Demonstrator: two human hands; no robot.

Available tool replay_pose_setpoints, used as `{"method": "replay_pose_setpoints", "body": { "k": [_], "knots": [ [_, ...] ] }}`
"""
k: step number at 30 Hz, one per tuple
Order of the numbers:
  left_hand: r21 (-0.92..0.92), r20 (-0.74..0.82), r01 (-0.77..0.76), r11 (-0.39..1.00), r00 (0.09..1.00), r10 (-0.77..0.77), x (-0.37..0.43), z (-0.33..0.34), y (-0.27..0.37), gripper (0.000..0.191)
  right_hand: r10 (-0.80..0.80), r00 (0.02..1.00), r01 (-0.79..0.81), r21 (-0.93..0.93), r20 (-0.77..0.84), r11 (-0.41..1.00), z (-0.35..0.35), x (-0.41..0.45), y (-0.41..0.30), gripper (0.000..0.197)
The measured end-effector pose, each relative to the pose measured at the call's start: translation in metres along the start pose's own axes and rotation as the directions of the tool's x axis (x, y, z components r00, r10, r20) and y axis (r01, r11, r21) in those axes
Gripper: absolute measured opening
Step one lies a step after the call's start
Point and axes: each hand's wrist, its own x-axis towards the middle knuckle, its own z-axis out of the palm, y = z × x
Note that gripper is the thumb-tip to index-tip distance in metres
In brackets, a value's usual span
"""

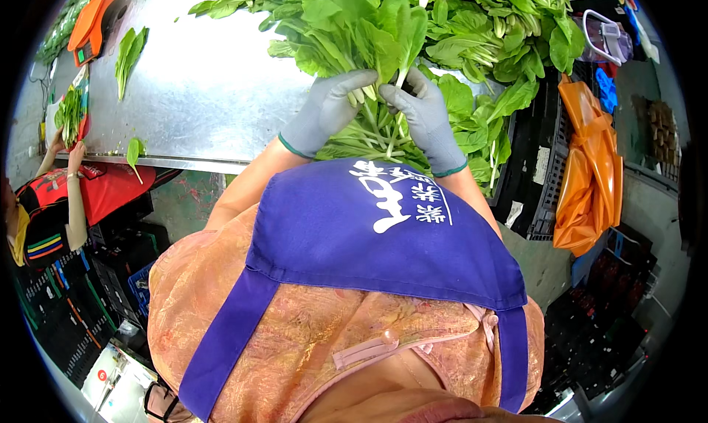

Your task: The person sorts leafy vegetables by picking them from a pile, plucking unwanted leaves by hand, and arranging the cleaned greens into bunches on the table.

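My left hand [333,109], in a grey work glove with a green cuff, is closed around the pale stems of a bunch of leafy greens [326,30]. Its leaves fan out above the glove. Beside it my right hand [423,110], gloved alike, pinches the white stem of a single leafy stalk [408,44] between thumb and fingers. Below both hands lie more loose greens [381,132], stems crossing each other, close to my blue apron [343,229]. A large heap of the same greens [498,30] spreads over the far right of the metal table [221,102].
An orange scale [87,30] stands at the table's far left. Small greens [130,58] lie near it. At the left edge a co-worker in red [110,190] holds another bunch [70,113]. Black crates [545,163] and an orange plastic bag [589,185] are at my right.
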Motion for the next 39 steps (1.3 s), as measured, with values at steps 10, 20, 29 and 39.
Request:
{"method": "replay_pose_setpoints", "body": {
  "k": [10, 20, 29, 39],
  "knots": [
    [-0.809, 0.154, 0.221, 0.544, 0.974, -0.167, 0.007, 0.007, 0.034, 0.025, -0.039, 0.999, 0.040, 0.082, -0.011, 0.996, 0.000, -0.003, 0.003, 0.026],
    [-0.941, 0.105, 0.234, 0.246, 0.890, -0.444, 0.018, -0.030, 0.017, 0.021, -0.124, 0.982, 0.143, 0.129, -0.142, 0.981, -0.009, -0.001, 0.006, 0.021],
    [-0.117, -0.325, 0.072, 0.991, 0.940, -0.106, -0.010, -0.145, -0.009, 0.017, -0.243, 0.957, 0.258, -0.843, 0.157, 0.472, -0.031, -0.011, 0.073, 0.022],
    [0.458, -0.863, 0.757, 0.465, 0.503, 0.031, -0.039, -0.332, -0.024, 0.083, -0.120, 0.988, 0.152, -0.794, 0.100, 0.588, -0.025, -0.004, 0.068, 0.019]
  ]
}}
